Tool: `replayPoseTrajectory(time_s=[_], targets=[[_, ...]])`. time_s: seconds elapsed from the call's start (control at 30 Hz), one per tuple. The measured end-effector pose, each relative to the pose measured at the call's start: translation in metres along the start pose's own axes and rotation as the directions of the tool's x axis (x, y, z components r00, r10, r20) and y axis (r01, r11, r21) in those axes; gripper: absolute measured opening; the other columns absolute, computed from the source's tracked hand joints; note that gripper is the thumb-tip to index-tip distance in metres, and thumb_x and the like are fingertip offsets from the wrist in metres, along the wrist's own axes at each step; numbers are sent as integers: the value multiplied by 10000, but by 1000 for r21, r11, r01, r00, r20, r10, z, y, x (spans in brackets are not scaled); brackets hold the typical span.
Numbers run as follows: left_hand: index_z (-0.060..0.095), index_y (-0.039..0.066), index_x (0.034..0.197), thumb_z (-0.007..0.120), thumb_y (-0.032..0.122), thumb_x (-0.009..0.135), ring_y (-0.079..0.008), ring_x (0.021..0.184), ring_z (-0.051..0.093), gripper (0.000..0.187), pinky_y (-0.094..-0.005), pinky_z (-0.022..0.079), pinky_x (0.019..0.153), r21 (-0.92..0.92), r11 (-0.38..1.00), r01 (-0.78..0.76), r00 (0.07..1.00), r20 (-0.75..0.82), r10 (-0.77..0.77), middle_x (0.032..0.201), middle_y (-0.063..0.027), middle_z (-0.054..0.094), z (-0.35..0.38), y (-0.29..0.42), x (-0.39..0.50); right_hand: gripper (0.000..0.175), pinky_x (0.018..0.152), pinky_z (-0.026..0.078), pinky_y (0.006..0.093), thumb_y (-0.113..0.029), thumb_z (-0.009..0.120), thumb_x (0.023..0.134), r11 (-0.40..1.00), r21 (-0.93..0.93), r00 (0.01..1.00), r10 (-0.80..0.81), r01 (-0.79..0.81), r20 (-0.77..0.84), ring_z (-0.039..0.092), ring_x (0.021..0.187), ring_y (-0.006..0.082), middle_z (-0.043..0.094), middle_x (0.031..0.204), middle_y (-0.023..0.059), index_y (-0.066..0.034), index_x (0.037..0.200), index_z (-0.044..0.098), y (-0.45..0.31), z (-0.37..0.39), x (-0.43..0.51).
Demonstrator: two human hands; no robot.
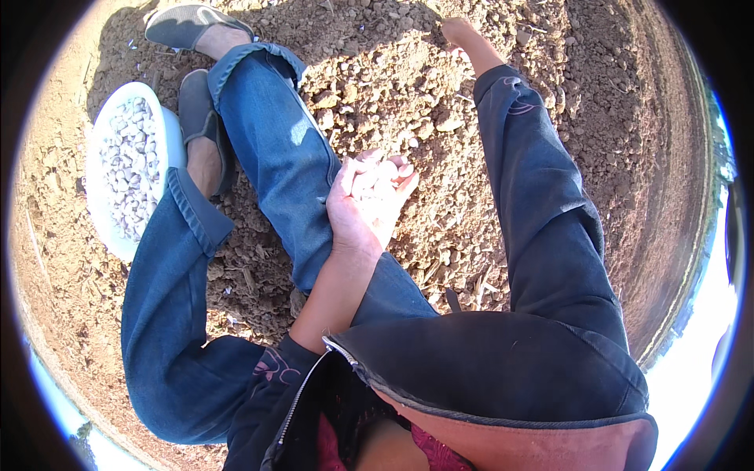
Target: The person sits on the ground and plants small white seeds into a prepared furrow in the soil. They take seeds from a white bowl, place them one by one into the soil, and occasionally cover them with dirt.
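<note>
My left hand (368, 206) is palm up and cupped around several pale garlic cloves (375, 181), in bright sun beside the knee of the blue jeans. My right hand (460, 32) reaches down to the soil at the top of the view. Its fingers are mostly hidden and small, so whether it holds a clove cannot be told. At the left, a white plastic basin (174, 140) holds many whitish-purple garlic cloves (131, 168) and stands beside my shoes.
Loose, clumpy brown soil (447, 118) lies around my legs. Two dark slip-on shoes (203, 106) rest on it near the basin. Long furrowed ground (665, 194) runs along the right. Small white flakes and bits of dry straw are scattered on the soil.
</note>
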State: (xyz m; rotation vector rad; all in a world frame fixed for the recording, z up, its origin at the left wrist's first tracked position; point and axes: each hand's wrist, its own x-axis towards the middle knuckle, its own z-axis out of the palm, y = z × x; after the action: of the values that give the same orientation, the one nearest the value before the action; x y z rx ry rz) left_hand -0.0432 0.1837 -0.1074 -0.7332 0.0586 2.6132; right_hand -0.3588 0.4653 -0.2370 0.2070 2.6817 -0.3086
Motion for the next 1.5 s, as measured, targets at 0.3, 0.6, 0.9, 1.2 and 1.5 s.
replayPoseTrajectory(time_s=[0.3, 0.6, 0.9, 1.2, 1.5], targets=[[550, 41, 1077, 408, 322, 983, -371, 1009, 551, 328, -527, 384, 1021, 4, 1000, -23, 999, -46, 23, 1066, -232, 583, -2, -1, 4, 352, 760, 514, 431, -194, 453, 887, 973, -229, 995, 24, -1, 99, 692, 782, 260, 716, 792, 146, -18, 790, 742, 1, 25, -31], [557, 53, 900, 437, 288, 977, -353, 1021, 512, 274, -500, 384, 1019, -51, 999, 17, 993, 115, -12, 961, -184, 563, -4, 3, 0, 361, 891, 504, 428, -230, 508, 889, 979, -141, 978, 163, -144, 129, 655, 1073, 334, 685, 1164, 131, -57, 1151, 685, -12, 50, -85], [559, 22, 1084, 407, 318, 998, -381, 1001, 565, 344, -506, 427, 980, -52, 998, 41, 987, 159, -32, 1056, -244, 585, -18, 1, 8, 334, 873, 513, 448, -163, 458, 899, 972, -234, 995, 49, -29, 81, 644, 1065, 339, 663, 1168, 163, -73, 1111, 700, -11, 58, -133], [555, 37, 1099, 334, 380, 1019, -415, 1072, 603, 416, -532, 507, 942, 120, 993, -6, 999, -47, 12, 1151, -264, 596, -10, 1, 8, 253, 832, 543, 390, -239, 563, 888, 980, -181, 994, -70, 84, 79, 689, 970, 275, 715, 1051, 102, -215, 1076, 731, -25, 24, -216], [516, 4, 1211, 334, 373, 1022, -439, 1186, 535, 453, -552, 433, 1041, 153, 988, 22, 1000, 8, -23, 1274, -279, 539, -8, -3, 9, 272, 630, 504, 307, -318, 733, 840, 922, 385, 973, 60, 32, -224, 586, 611, 126, 666, 712, 57, -50, 872, 702, -42, 5, -328]])
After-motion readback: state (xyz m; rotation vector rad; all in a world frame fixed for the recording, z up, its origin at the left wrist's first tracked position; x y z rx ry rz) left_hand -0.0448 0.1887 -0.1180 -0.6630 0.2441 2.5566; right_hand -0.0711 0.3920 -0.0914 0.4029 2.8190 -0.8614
